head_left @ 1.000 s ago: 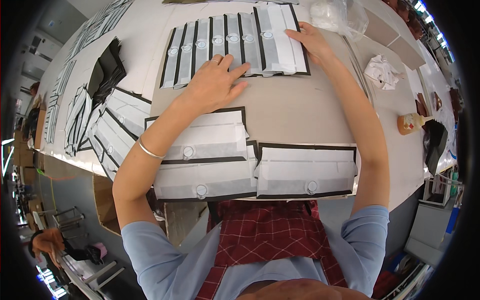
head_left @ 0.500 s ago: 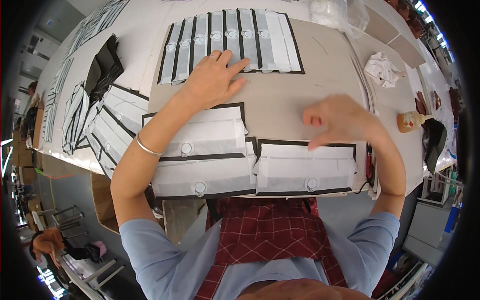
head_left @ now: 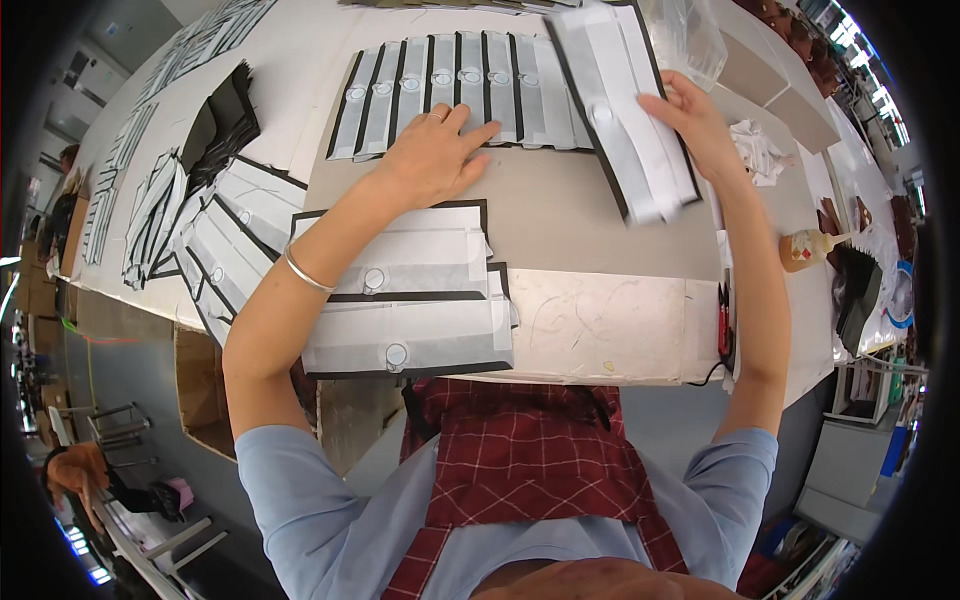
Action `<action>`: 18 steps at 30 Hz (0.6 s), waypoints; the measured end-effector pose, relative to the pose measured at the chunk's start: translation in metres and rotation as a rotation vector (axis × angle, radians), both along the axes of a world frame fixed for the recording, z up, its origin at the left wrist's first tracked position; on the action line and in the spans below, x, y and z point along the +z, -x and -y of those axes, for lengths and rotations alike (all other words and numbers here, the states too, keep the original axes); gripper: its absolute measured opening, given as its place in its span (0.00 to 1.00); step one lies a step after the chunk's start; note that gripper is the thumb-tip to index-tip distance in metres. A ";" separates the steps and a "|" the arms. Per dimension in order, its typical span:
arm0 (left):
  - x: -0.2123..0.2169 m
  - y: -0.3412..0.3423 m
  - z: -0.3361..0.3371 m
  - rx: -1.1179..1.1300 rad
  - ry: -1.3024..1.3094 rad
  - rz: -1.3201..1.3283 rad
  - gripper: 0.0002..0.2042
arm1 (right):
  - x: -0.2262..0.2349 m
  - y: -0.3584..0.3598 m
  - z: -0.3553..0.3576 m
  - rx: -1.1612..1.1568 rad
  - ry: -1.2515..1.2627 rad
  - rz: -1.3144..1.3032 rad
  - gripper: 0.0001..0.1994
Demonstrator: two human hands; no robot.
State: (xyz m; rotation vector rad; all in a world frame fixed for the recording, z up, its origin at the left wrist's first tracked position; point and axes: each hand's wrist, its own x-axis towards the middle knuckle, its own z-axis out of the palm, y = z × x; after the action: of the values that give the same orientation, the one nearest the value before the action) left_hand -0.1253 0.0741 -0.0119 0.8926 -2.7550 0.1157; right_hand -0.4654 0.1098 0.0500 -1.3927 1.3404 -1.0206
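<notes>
My right hand (head_left: pixel 702 130) grips the edge of a white panel with black edging (head_left: pixel 622 110), lifted and tilted at the right end of an overlapping row. That row of panels (head_left: pixel 440 90), each with a small round disc, lies at the far side of the grey board (head_left: pixel 560 200). With its fingers spread, my left hand (head_left: pixel 432 158) rests near the row's lower edge, fingertips on the panels. Beneath my left forearm lie two more panel piles, an upper one (head_left: pixel 420 238) and a lower one (head_left: pixel 430 335).
More panels (head_left: pixel 215 255) fan out at the left beside a stack of black pieces (head_left: pixel 220 120). To the right are a glue-like squeeze bottle (head_left: pixel 805 248), a crumpled white cloth (head_left: pixel 758 155), a red-handled tool (head_left: pixel 724 320) and clear plastic bags (head_left: pixel 690 40).
My right hand has taken the panel from the near right of the table up to the row's right end. My left hand has stayed on the row.
</notes>
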 end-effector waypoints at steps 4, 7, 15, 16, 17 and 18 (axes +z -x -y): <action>-0.007 0.002 0.004 -0.024 0.017 -0.023 0.21 | -0.072 0.019 0.076 -0.215 0.029 0.056 0.22; -0.006 -0.001 0.001 -0.011 0.028 -0.040 0.21 | -0.089 0.008 0.099 -0.232 0.008 0.068 0.23; 0.002 -0.017 0.004 0.005 -0.212 -0.061 0.25 | -0.076 -0.021 0.087 -0.269 0.573 -1.023 0.27; 0.006 -0.027 0.002 0.023 -0.155 -0.117 0.25 | -0.064 -0.039 0.076 -0.182 0.573 -0.956 0.27; 0.009 -0.035 0.001 0.034 -0.093 -0.175 0.26 | -0.050 -0.058 0.063 -0.103 0.573 -0.894 0.27; 0.015 -0.043 -0.002 0.039 -0.029 -0.232 0.26 | -0.034 -0.083 0.047 0.096 0.434 -0.803 0.26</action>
State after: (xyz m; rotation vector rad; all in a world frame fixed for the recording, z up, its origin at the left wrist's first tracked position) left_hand -0.0828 0.0759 0.0029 0.9059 -2.5310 -0.0196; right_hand -0.3829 0.0625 0.0158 -2.3308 1.6332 -0.7239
